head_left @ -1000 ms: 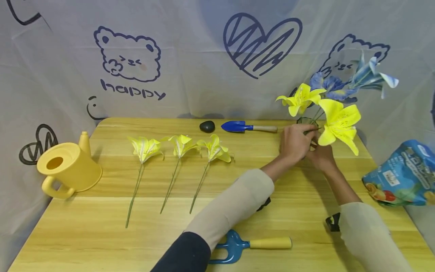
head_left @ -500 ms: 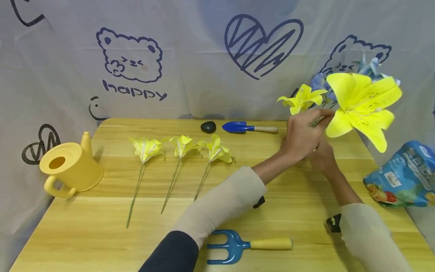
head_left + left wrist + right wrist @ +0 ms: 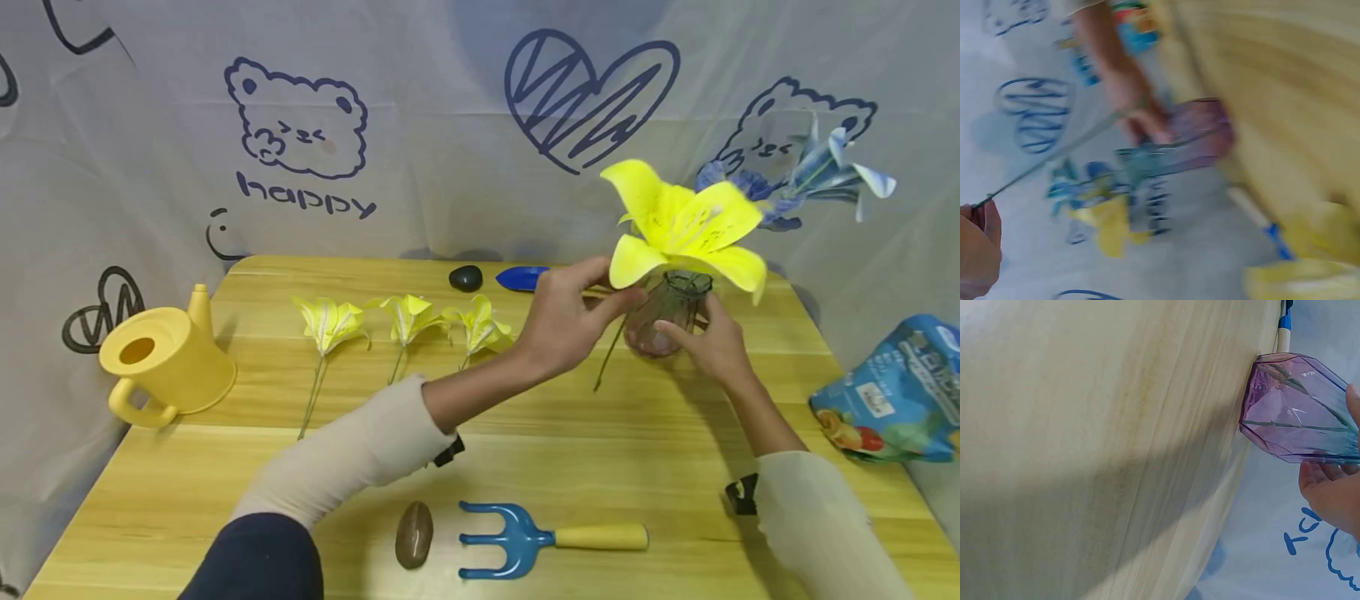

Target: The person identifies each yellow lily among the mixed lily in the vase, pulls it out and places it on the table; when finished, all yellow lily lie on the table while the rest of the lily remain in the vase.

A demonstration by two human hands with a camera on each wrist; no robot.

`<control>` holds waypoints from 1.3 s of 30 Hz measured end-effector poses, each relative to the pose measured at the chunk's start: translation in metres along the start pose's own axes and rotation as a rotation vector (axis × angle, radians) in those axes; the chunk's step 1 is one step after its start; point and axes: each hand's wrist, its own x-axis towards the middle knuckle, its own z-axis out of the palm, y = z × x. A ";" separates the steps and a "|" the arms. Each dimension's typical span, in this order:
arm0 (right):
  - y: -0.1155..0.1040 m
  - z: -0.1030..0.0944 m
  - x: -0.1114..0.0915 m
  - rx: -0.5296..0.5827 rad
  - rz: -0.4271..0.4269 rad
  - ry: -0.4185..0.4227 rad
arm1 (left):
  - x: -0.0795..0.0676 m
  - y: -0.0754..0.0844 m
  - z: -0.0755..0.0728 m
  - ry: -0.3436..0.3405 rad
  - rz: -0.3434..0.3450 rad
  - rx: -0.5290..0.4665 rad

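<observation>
My left hand pinches the green stem of a yellow lily, whose bloom is in front of the vase's mouth. The stem's lower end shows outside the vase, to its left. My right hand holds the faceted pink-and-teal glass vase, fingers and thumb on either side of it, upright on the table. Blue flowers stand in the vase, and the left wrist view, though blurred, shows another yellow lily in it. Green stems are visible through the glass.
Three yellow lilies lie left of centre, partly behind my left arm. Around them are a yellow watering can, black stone, blue trowel, brown stone and blue hand fork. A blue pouch stands at the right edge.
My left hand rose from the vase's mouth with the lily, then moved left. The lily's stem end came into view beside the vase. My right hand stayed at the vase.
</observation>
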 end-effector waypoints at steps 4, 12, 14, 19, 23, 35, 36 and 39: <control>0.000 -0.001 0.001 -0.013 -0.013 0.007 | -0.021 -0.042 -0.007 -0.115 -0.114 0.092; 0.002 0.000 0.001 -0.018 -0.004 0.017 | -0.045 -0.097 -0.016 -0.250 -0.263 0.321; 0.006 0.001 0.003 -0.024 0.007 0.028 | -0.047 -0.107 -0.015 -0.280 -0.298 0.368; 0.029 0.005 0.013 -0.037 0.010 0.016 | -0.050 -0.123 -0.009 -0.325 -0.327 0.497; 0.059 0.010 0.026 -0.062 -0.020 0.034 | -0.048 -0.129 -0.008 -0.324 -0.329 0.562; 0.001 0.001 0.001 -0.010 -0.028 0.019 | -0.047 -0.127 -0.012 -0.363 -0.361 0.619; 0.000 0.000 0.001 -0.016 -0.025 0.019 | -0.047 -0.125 -0.013 -0.360 -0.346 0.615; -0.002 0.000 0.001 -0.031 -0.011 0.015 | -0.042 -0.114 -0.014 -0.336 -0.280 0.586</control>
